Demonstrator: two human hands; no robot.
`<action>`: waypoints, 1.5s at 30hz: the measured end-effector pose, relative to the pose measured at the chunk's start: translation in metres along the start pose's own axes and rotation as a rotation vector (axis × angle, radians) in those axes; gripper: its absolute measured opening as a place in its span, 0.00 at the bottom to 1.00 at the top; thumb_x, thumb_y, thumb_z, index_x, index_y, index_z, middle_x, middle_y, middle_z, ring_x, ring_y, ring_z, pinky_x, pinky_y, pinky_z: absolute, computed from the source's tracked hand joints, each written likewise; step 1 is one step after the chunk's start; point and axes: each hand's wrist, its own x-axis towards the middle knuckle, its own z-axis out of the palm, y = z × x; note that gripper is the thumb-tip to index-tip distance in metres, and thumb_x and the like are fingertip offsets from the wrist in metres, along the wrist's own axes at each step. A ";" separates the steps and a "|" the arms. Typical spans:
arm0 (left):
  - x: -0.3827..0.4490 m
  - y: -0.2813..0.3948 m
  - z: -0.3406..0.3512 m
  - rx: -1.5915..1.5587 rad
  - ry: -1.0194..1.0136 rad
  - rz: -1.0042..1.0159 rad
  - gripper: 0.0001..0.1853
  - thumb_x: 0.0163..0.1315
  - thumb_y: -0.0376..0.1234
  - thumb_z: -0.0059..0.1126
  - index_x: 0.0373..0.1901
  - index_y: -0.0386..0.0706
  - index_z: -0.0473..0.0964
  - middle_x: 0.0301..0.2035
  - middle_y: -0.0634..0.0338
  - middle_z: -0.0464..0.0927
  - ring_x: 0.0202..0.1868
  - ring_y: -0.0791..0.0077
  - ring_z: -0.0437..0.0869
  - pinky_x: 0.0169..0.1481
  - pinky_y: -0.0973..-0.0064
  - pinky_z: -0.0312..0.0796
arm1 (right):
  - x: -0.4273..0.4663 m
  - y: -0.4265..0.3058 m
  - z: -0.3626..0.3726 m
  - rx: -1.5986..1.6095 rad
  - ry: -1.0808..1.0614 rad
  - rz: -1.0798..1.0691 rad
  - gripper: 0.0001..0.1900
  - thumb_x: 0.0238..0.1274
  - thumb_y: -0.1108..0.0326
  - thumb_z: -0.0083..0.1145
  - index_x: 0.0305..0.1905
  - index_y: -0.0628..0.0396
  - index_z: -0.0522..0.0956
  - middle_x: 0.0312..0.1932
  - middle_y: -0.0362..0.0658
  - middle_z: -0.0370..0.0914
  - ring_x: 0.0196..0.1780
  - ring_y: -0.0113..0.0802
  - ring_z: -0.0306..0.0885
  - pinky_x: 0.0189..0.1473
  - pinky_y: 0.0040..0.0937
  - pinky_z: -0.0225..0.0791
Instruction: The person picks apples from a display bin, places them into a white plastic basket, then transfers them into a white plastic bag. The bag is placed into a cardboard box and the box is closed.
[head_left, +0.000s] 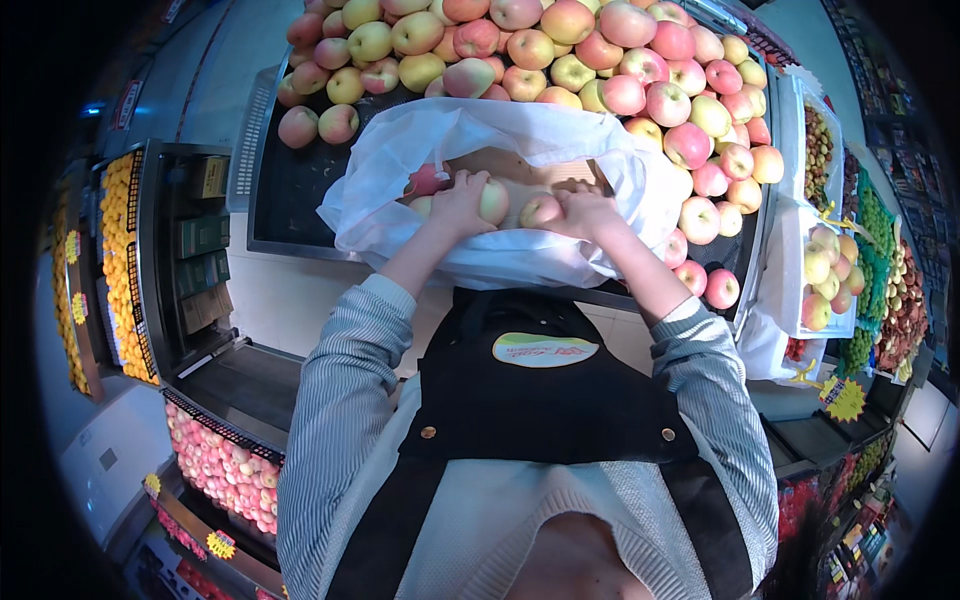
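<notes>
Both my hands reach into a cardboard box (517, 169) lined with a white plastic bag (480, 259), which rests on the near part of the apple display. In the left part of the opening, my left hand (459, 206) grips a pale green apple (493, 202). A red apple (429, 180) lies beside that hand, with another pale one partly hidden under it. My right hand (583, 212) holds a pink and yellow apple (541, 211) nearer the right side. The folds of the bag hide part of the box's inside.
Loose apples (566, 21) are heaped behind the box and down its right side on the black display tray (289, 202). A white crate of apples (829, 277) stands at the right, with grapes (874, 217) beyond. Orange fruit (120, 262) fills a rack at the left.
</notes>
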 end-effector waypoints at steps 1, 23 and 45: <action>-0.004 0.002 0.003 0.017 0.034 -0.002 0.53 0.38 0.51 0.79 0.69 0.51 0.62 0.64 0.50 0.66 0.60 0.49 0.77 0.62 0.53 0.71 | -0.005 0.004 -0.003 -0.001 -0.030 0.047 0.51 0.45 0.19 0.55 0.69 0.47 0.73 0.74 0.54 0.62 0.74 0.54 0.62 0.72 0.49 0.60; 0.080 0.097 -0.107 -0.416 0.576 0.304 0.47 0.39 0.52 0.80 0.59 0.38 0.69 0.55 0.46 0.74 0.58 0.51 0.76 0.63 0.56 0.71 | 0.006 -0.010 0.032 0.444 0.226 -0.002 0.41 0.41 0.32 0.66 0.56 0.54 0.84 0.71 0.58 0.62 0.76 0.60 0.52 0.71 0.60 0.53; -0.006 -0.008 0.005 0.063 0.401 0.203 0.13 0.55 0.35 0.68 0.39 0.38 0.82 0.40 0.49 0.81 0.47 0.49 0.81 0.53 0.57 0.74 | -0.070 0.273 0.014 1.436 1.269 0.165 0.31 0.63 0.54 0.69 0.63 0.63 0.75 0.55 0.45 0.80 0.58 0.31 0.77 0.62 0.30 0.68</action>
